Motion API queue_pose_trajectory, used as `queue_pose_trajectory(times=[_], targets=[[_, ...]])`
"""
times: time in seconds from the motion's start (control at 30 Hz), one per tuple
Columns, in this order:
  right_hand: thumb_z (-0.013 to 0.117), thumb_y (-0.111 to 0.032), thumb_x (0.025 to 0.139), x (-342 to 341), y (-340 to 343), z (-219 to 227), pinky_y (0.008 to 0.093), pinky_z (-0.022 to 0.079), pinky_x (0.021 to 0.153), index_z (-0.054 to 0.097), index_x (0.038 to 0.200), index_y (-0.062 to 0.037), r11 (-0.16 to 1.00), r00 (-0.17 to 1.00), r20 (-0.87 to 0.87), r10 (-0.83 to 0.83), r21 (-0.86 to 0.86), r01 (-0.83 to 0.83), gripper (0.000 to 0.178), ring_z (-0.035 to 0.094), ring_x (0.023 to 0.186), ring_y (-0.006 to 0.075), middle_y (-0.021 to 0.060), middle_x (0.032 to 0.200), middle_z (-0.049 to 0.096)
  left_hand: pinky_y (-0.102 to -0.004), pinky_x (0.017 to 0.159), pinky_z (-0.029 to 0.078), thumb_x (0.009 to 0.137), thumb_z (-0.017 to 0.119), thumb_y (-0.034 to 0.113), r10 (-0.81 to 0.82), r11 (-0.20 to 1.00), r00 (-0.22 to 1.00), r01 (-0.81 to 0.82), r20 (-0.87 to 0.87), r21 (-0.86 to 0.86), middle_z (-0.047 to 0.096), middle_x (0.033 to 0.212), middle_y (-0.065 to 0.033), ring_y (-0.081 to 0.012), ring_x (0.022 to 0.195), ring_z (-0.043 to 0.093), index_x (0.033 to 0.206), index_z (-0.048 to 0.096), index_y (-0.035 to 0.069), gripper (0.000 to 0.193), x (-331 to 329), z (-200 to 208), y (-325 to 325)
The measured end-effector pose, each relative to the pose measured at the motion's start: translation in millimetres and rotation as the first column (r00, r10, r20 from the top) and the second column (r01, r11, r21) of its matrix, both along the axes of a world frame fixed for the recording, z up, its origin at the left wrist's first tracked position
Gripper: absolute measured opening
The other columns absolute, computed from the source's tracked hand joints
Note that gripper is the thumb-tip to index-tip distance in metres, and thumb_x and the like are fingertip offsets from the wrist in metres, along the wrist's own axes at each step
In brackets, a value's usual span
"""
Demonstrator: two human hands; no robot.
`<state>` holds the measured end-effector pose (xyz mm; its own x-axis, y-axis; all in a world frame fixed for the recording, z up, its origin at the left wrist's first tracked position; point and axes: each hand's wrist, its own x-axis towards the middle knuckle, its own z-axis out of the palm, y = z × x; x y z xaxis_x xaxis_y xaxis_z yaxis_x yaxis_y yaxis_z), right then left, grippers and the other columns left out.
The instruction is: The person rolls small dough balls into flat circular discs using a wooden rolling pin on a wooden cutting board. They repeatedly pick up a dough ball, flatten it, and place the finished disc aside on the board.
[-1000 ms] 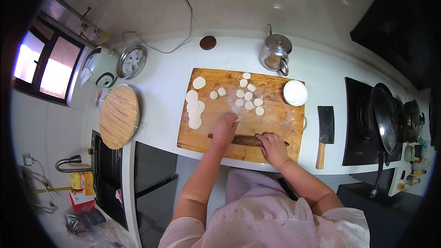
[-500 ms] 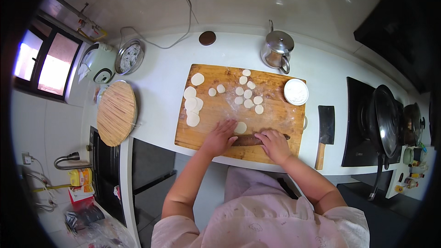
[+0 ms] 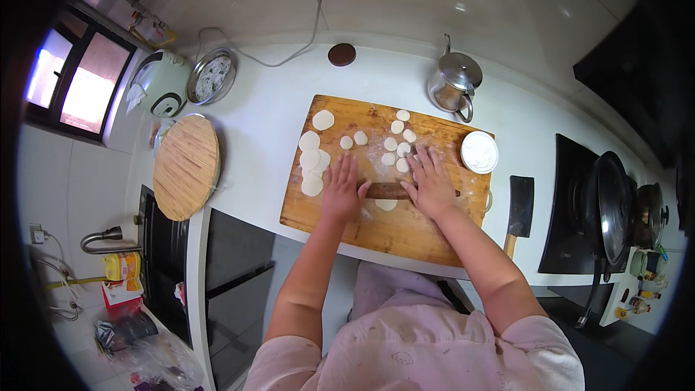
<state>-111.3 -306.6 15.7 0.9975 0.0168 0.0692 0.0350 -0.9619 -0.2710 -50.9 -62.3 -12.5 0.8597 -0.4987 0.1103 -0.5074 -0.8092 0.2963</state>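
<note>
A dark wooden rolling pin [image 3: 387, 190] lies crosswise on the wooden cutting board [image 3: 405, 235]. My left hand [image 3: 340, 188] is over its left end, fingers stretched forward and thumb against the pin. My right hand [image 3: 433, 182] lies over the other end, fingers spread flat, thumb on the wood. Just under the pin's near side shows a flattened dough round [image 3: 386, 204], partly covered by it. Several rolled dough wrappers [image 3: 310, 159] overlap beside my left hand. Several small dough pieces [image 3: 391, 144] sit beyond the pin, some close to my right fingertips.
A white bowl of flour [image 3: 479, 151] stands on the board's right corner. Beyond are a steel kettle [image 3: 455, 81] and a brown lid [image 3: 342, 54]. A cleaver [image 3: 520, 206] and a stove with a wok [image 3: 612, 203] are rightward; a round slatted lid [image 3: 184, 166] and a filled metal bowl [image 3: 212, 77] are leftward.
Both hands have moved forward with the rolling pin, away from me. The pin has passed over the dough round, which now shows on its near side. My right fingers have stretched out.
</note>
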Motion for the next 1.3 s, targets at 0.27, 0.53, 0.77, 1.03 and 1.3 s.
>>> queue_pose_trajectory(times=[0.27,0.53,0.77,1.03,1.3], targets=[[0.062,-0.045,0.094,-49,15,10,0.0492,0.027,0.121,0.039,0.153,-0.0123,0.984,0.98,-0.084,0.179,0.038,-0.177,0.071,0.026,0.15,0.0333,0.0112,0.161,0.032,-0.0554,0.121,0.022,0.096,0.06,0.038,-0.051,0.999,0.992,0.051,-0.118,-0.001,0.026,0.164,-0.0175,-0.0371,0.151,0.026,0.157,0.027,0.004,0.077,-50,5,31],[0.068,-0.041,0.089,-13,17,-3,0.049,0.029,0.119,0.038,0.153,-0.0122,0.996,0.998,0.001,0.069,0.052,-0.069,0.076,0.028,0.149,0.0336,0.0109,0.161,0.033,-0.0556,0.12,0.023,0.095,0.061,0.038,-0.012,1.0,0.996,0.011,-0.087,-0.016,0.027,0.163,-0.0178,-0.0389,0.15,0.026,0.157,0.026,0.005,0.078,-19,2,21],[0.069,-0.041,0.089,-73,27,1,0.0489,0.029,0.119,0.036,0.153,-0.0087,0.99,0.995,-0.038,0.09,0.113,-0.085,0.079,0.031,0.147,0.0351,0.0128,0.159,0.035,-0.0559,0.12,0.023,0.095,0.06,0.04,-0.14,0.99,0.984,0.142,-0.107,0.015,0.031,0.161,-0.0191,-0.0392,0.149,0.029,0.156,0.03,0.006,0.076,-47,15,34],[0.065,-0.041,0.092,-28,14,-3,0.0477,0.027,0.121,0.039,0.151,-0.0062,0.992,0.997,-0.01,-0.073,0.103,0.073,0.073,0.033,0.147,0.0346,0.0144,0.158,0.037,-0.0513,0.118,0.029,0.1,0.056,0.036,-0.063,0.995,0.981,0.075,-0.186,0.06,0.037,0.159,-0.0158,-0.0336,0.146,0.036,0.148,0.044,0.007,0.058,-4,18,4],[0.074,-0.023,0.081,-99,28,-8,0.0442,0.04,0.107,0.055,0.138,-0.0109,0.966,0.99,0.057,0.131,0.218,-0.141,0.061,0.052,0.123,0.0309,0.0098,0.131,0.056,-0.0417,0.099,0.049,0.085,0.076,0.021,-0.172,0.976,0.906,0.103,-0.386,-0.193,0.062,0.126,-0.0118,-0.0323,0.12,0.057,0.119,0.067,0.008,0.038,1,27,-23]])
